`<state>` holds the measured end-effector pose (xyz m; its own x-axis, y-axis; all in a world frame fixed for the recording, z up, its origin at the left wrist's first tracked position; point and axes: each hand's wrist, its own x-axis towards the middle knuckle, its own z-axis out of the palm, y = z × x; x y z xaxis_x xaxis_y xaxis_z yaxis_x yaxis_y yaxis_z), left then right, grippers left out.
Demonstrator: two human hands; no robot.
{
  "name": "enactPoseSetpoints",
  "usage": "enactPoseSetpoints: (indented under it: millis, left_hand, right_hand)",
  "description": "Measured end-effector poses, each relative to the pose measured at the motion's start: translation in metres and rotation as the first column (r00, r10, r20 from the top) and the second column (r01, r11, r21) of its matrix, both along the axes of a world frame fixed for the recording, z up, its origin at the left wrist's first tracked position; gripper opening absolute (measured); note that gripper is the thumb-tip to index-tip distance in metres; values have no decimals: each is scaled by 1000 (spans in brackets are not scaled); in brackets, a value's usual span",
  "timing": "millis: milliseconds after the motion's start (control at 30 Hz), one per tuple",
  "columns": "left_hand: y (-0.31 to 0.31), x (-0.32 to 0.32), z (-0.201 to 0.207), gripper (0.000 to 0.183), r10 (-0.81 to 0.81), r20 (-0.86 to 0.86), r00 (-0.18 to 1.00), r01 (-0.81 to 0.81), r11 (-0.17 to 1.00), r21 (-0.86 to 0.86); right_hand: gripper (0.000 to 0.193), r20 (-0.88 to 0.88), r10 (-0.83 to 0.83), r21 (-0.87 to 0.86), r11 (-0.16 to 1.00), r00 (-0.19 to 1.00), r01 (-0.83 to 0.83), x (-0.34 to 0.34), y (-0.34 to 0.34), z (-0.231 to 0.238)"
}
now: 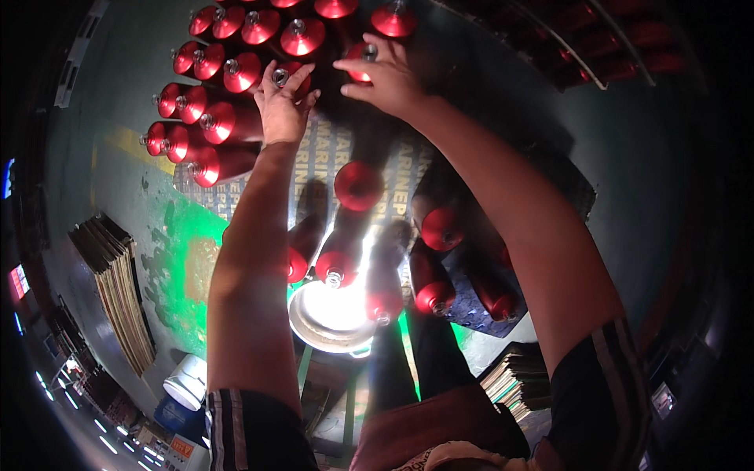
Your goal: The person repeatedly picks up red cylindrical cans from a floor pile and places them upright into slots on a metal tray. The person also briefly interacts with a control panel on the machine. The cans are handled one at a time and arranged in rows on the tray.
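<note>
My left hand (284,114) reaches to a red bottle (301,85) at the near edge of a standing group, its fingers curled round the shoulder beside the clear neck. Just to the right, my right hand (386,78) has its fingers round the top of another red bottle (358,75). The bodies of both bottles are mostly hidden by hands and shadow. Beyond and left of my hands stand several more red bottles (302,37) in rows, clear necks up. Closer to me is a looser cluster of red bottles (336,267), with one rounded red top (359,186) behind it.
The bottles stand on a printed board (322,149). Close to my legs, a round white vessel (302,334) glares with bright light. Stacked flat sheets (118,290) lie at left, near a white bucket (187,382); another stack (514,377) is at right. A rack (597,47) holds red items.
</note>
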<state>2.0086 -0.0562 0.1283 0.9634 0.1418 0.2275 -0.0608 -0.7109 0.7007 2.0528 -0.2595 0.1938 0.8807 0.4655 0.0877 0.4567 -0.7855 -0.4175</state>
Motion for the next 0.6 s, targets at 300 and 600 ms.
enactPoseSetpoints:
  millis: [300, 600]
  left_hand:
    - [30, -75, 54, 40, 92, 25, 995, -76, 922, -380]
    - [131, -353, 108, 60, 72, -208, 976, -207, -17, -978]
  right_hand:
    - [41, 89, -98, 271, 960, 991, 70, -38, -32, 42]
    - [47, -595, 219, 682, 647, 773, 342, -184, -81, 189]
